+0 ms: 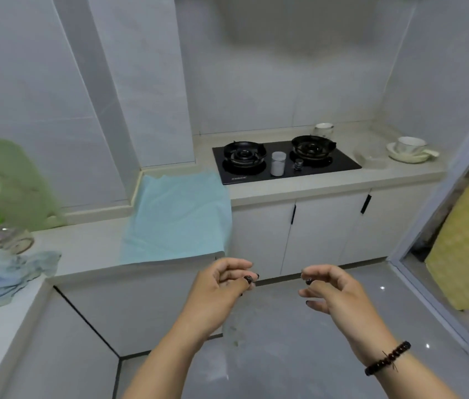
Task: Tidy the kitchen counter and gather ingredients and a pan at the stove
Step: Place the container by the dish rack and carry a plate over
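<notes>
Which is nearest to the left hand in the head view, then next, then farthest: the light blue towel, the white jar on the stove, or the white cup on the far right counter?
From the left hand:
1. Light blue towel, on the counter just beyond it.
2. White jar, between the stove burners.
3. White cup, far right counter.

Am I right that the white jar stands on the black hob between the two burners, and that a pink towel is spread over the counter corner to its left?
Not quite: the head view shows the towel is light blue, not pink. The white jar does stand on the black hob between the two burners.
</notes>
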`<state>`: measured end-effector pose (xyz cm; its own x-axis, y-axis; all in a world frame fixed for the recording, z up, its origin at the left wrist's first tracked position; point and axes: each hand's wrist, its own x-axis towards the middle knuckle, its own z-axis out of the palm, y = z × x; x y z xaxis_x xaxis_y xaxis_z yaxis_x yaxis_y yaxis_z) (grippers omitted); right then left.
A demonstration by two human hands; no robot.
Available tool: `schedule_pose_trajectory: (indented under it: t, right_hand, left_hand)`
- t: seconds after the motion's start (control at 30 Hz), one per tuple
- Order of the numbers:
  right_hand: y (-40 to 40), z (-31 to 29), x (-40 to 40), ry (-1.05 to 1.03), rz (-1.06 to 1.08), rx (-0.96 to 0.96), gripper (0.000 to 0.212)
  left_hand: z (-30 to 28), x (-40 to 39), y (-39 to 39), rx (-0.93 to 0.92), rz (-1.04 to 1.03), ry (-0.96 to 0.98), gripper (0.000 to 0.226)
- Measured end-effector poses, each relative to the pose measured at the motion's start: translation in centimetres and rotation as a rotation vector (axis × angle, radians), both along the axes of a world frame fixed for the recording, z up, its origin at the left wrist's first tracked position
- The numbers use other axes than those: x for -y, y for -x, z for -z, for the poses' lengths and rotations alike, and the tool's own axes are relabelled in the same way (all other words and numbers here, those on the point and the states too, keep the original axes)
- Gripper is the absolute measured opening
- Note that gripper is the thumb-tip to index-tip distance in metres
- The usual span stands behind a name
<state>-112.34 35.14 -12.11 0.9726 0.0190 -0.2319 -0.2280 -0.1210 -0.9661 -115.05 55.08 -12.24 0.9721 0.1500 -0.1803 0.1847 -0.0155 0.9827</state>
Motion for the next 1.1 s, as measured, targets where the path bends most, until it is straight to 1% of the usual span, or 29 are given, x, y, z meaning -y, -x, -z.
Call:
schedule_pose_trajectory:
  t: [0.1, 0.2, 0.4, 0.57, 0.73, 0.83, 1.0, 1.1]
  right_hand:
    - [-3.8, -0.4, -0.9, -0.013, 0.036, 0.017, 0.023]
    - [-7.1, -0.6, -1.3, -0.037, 0.073, 0.027, 0.022]
    - [-11.6, 0.0, 0.1, -0.074, 0.144, 0.027, 0.022]
    - [-16.3, 0.9, 3.4, -0.074, 0.180, -0.008, 0.021]
    - [-23.1, 1.5, 7.9, -0.057, 0.192, -0.027, 0.022]
    - [-27.5, 1.3, 10.8, -0.050, 0.172, -0.027, 0.021]
    - [-34.2, 0.6, 15.6, -0.018, 0.090, -0.048, 0.020]
    - [-37.8, 0.6, 18.1, 0.002, 0.114, -0.043, 0.021]
  left_hand:
    - [0.0, -0.6, -4.2, -0.011, 0.007, 0.011, 0.023]
    - [0.0, -0.9, -8.6, -0.030, 0.028, -0.022, 0.023]
    - [-0.2, 0.9, -15.3, -0.045, 0.094, -0.037, 0.021]
    - [0.5, 4.0, -20.9, -0.084, 0.138, -0.057, 0.020]
    - [0.7, 8.4, -27.9, -0.090, 0.147, -0.066, 0.021]
    - [0.2, 11.4, -32.1, -0.081, 0.123, -0.070, 0.020]
    - [-0.6, 16.0, -38.6, -0.056, 0.052, -0.019, 0.021]
    - [-0.2, 17.6, -41.8, -0.055, -0.006, 0.007, 0.021]
